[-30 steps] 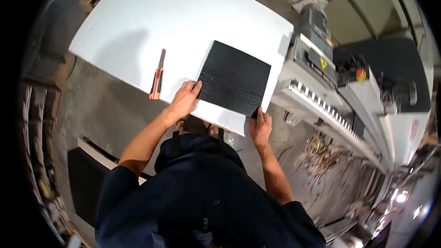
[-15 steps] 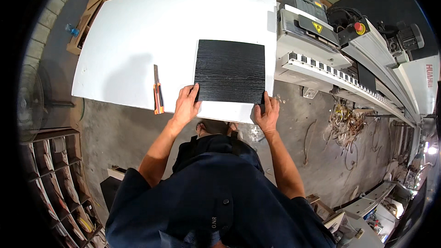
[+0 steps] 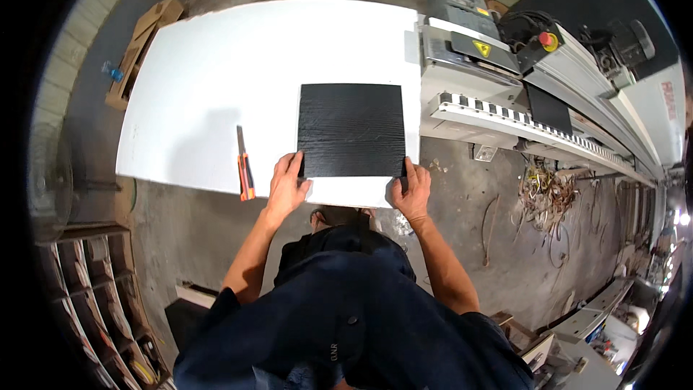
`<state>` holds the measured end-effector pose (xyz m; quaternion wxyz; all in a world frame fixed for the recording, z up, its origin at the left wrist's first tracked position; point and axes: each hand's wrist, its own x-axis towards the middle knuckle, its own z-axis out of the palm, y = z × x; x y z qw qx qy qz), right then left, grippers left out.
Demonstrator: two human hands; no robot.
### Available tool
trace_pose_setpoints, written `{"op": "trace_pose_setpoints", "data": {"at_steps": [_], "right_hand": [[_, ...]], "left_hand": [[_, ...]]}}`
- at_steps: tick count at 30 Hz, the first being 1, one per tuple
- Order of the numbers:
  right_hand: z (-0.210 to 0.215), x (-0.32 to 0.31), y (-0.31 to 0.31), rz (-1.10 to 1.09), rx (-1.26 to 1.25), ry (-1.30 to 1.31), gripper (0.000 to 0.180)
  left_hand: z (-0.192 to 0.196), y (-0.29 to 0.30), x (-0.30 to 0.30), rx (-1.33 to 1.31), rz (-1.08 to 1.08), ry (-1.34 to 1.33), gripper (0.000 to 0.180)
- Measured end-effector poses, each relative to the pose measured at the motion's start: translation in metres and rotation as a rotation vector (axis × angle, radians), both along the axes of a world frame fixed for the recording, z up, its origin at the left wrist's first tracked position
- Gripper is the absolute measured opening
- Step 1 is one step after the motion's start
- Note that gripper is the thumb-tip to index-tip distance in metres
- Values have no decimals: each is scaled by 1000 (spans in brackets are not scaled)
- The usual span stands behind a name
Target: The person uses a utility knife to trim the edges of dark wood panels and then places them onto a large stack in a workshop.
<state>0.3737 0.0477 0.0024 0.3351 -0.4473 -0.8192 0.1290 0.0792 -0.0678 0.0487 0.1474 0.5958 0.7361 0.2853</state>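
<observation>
A rectangular black board (image 3: 351, 130) with a wood-grain surface lies flat on a large white panel (image 3: 216, 50), near its right end. My left hand (image 3: 286, 186) closes on the board's near left corner, fingers along the side edge. At the near right corner my right hand (image 3: 412, 189) grips the edge between its thumb and fingers. The undersides of the fingertips are hidden. An orange and black utility knife (image 3: 245, 166) with a long blade rests on the white panel, left of my left hand and apart from it.
Right of the panel stands a machine (image 3: 462, 36) with a red stop button (image 3: 548, 40) and a long track (image 3: 498, 114). Another black board (image 3: 550, 108) sits on it. Tangled strips (image 3: 546, 186) lie on the floor. A compartment shelf (image 3: 94, 289) stands at lower left, cardboard (image 3: 151, 29) at far left.
The whole view has shifted slightly, and the black board now appears squarer to it. Both hands stay at its near corners. The board on the machine has moved toward the far end.
</observation>
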Motion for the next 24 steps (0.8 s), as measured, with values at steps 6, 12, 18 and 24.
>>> {"op": "trace_pose_setpoints", "data": {"at_steps": [6, 12, 18, 24], "right_hand": [[-3, 4, 1, -22, -42, 24, 65], [-6, 6, -1, -53, -28, 99, 64], [-7, 6, 0, -42, -20, 155, 61], [1, 7, -2, -72, -18, 223, 54]], "left_hand": [[32, 29, 20, 33, 82, -48, 64], [53, 108, 64, 168, -169, -166, 55], [57, 207, 111, -24, -349, -467, 52], [46, 303, 151, -196, -303, -694, 50]]}}
